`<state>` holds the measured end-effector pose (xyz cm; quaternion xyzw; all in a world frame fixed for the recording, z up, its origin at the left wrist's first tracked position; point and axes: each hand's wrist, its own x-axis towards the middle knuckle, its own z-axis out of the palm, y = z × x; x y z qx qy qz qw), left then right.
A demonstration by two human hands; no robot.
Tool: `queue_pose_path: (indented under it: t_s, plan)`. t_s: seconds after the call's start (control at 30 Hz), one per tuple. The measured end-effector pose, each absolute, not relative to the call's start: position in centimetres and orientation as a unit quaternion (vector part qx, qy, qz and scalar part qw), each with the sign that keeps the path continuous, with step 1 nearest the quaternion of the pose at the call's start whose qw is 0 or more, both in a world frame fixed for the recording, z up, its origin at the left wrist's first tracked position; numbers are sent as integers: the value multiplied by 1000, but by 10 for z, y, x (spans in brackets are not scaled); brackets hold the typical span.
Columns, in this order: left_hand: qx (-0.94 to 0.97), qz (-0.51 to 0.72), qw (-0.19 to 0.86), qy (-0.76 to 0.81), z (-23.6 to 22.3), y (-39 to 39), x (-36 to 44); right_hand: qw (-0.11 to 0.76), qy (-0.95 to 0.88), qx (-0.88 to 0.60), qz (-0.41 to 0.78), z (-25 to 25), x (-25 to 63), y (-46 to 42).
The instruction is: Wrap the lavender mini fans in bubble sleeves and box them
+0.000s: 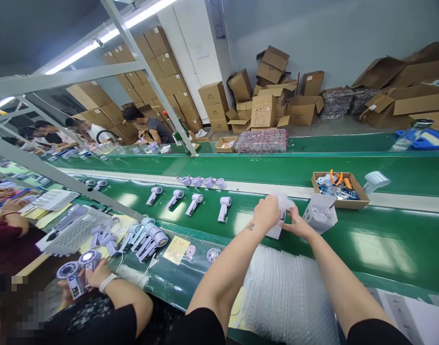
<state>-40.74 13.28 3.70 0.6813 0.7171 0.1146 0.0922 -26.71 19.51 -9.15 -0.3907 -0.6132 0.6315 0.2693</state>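
Observation:
Both my arms reach forward over the green conveyor belt (385,239). My left hand (265,213) is closed round a white wrapped item (281,211), its fingers curled over the top. My right hand (299,225) grips the same item from the right side and below. A small white carton (320,213) stands open just right of my hands. A stack of bubble-wrap bags (287,297) lies under my forearms at the near edge. Several white handheld fans (194,203) lie in a row on the belt to the left.
A cardboard tray of parts (340,189) and a white fan head (375,181) sit beyond the carton. A co-worker at lower left holds a fan (77,273) beside a pile of fans (147,237). Other people sit at the far left. Cardboard boxes (270,103) are piled along the back wall.

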Motion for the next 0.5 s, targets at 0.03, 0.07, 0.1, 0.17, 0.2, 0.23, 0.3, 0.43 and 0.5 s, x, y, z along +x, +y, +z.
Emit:
queue_pose_path:
  t_s: [0.03,0.07,0.1,0.17,0.2,0.23,0.3,0.43,0.5]
  plan:
    - [654,113,111,740,43,135,-410,274,-662,-380,585,-94,-268,195]
    - [630,109,128,758,47,136,-413,279,-706,-367,538,-97,-270,194]
    - [617,100,143,768,51,137,-415,282,-739,-357,497,-99,-273,193]
    - [626,72,152,761,55,134,-415,285,-773,-347,448,-100,-277,190]
    - [643,54,146,750,55,132,-413,287,-775,-345,445,-100,-279,188]
    - [660,37,134,738,53,130,-410,287,-780,-341,438,-100,-280,186]
    - [686,14,101,720,46,126,-401,288,-792,-331,424,-100,-279,182]
    - [712,17,62,699,21,118,-386,296,-802,-336,395,-104,-268,173]
    - [739,39,35,672,5,108,-386,308,-799,-348,382,-106,-261,170]
